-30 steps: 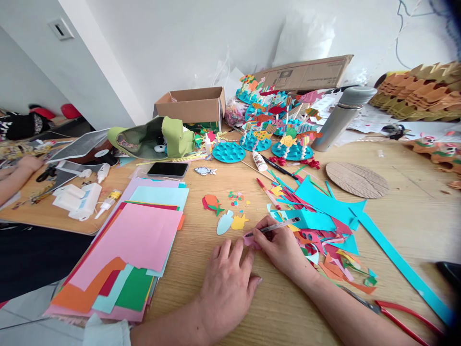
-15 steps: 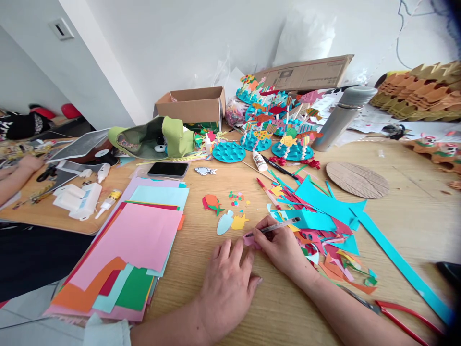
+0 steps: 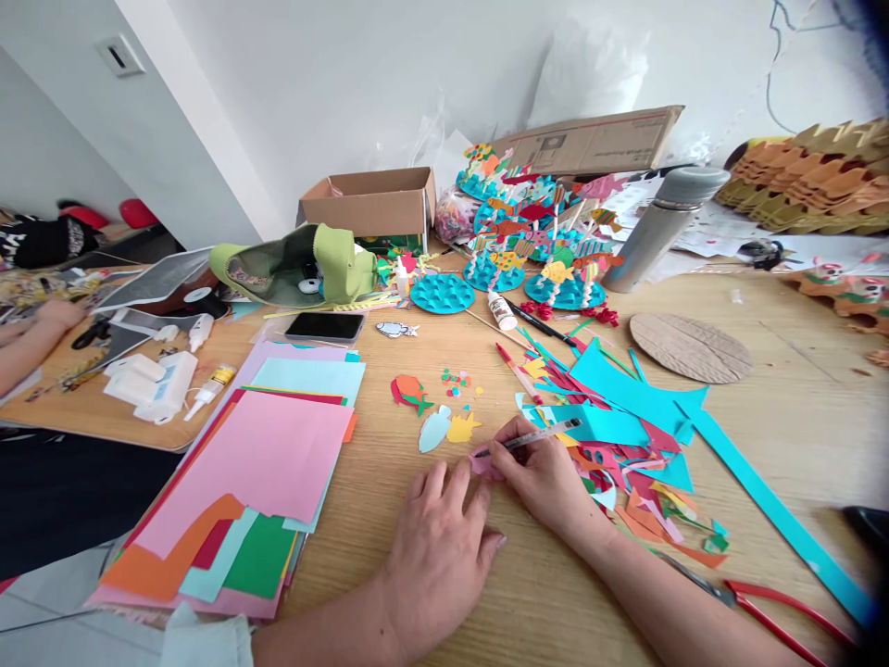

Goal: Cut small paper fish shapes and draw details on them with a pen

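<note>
My right hand (image 3: 545,482) grips a slim silver pen (image 3: 534,438), with its tip down on a small pink paper scrap (image 3: 484,465). My left hand (image 3: 437,556) rests on the wooden table (image 3: 347,611), its fingertips pinning the scrap, whose edges partly hide under my fingers. Just above my hands lie a pale blue paper fish (image 3: 434,429) and a yellow paper cut-out (image 3: 462,427). A heap of coloured paper offcuts (image 3: 625,472) sits to the right of my right hand.
A stack of coloured paper sheets (image 3: 243,463) lies at the left, and red-handled scissors (image 3: 778,611) lie at the bottom right. Teal paper fish displays (image 3: 562,269) and a steel flask (image 3: 659,227) stand at the back. A co-worker's hand (image 3: 59,315) shows at the far left.
Both hands stay almost where they were. The pen tip remains on the pink scrap.
</note>
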The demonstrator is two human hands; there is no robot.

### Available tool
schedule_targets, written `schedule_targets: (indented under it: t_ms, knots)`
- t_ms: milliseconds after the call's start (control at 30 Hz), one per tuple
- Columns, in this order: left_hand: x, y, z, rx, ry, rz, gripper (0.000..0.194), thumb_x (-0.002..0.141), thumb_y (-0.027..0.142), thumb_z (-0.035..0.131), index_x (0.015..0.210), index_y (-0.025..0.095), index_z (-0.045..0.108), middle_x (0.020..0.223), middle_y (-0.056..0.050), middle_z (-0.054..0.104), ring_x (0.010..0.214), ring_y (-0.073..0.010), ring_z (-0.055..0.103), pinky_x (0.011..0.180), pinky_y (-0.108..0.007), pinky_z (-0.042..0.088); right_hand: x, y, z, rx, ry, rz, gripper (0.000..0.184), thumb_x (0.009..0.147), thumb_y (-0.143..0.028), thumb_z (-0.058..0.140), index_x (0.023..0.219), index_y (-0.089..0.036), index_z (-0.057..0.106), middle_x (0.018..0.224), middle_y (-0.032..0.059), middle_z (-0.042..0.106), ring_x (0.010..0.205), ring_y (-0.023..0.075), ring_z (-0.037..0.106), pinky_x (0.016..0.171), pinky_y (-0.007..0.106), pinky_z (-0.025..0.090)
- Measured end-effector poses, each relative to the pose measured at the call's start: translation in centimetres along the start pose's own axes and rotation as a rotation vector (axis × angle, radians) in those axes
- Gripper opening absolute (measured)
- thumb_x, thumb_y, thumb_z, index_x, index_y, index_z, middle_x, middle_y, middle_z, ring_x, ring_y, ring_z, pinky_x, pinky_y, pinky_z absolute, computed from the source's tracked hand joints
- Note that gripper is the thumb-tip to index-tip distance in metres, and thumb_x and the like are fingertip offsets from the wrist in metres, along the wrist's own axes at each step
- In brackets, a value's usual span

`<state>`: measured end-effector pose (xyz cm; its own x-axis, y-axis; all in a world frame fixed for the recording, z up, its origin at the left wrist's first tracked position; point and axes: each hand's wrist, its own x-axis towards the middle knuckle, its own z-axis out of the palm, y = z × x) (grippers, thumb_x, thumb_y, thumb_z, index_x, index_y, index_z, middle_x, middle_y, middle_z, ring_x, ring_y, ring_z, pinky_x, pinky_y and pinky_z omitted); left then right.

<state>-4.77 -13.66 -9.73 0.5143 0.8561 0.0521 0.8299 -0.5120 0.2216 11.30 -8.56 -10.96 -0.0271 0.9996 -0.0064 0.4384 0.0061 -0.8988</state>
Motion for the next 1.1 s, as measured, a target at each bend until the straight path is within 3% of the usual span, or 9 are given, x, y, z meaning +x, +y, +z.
schedule_targets:
  t_ms: [1100]
  knots:
    - [0.01, 0.06, -0.22, -0.007, -0.005, -0.002, 0.051, 0.089, 0.041, 0.056, 0.136, 0.022, 0.047, 0.131, -0.008, 0.051, 0.11, -0.0294, 0.047, 0.093, -0.048, 0.046, 0.04, 0.08, 0.08, 0.019, 0.005, -0.012, 0.013, 0.081, -0.027, 0.055, 0.069, -0.021, 0.052, 0.061, 0.0001, 0.062, 0.054, 0.0155, 0.056, 0.051, 0.026, 0.043]
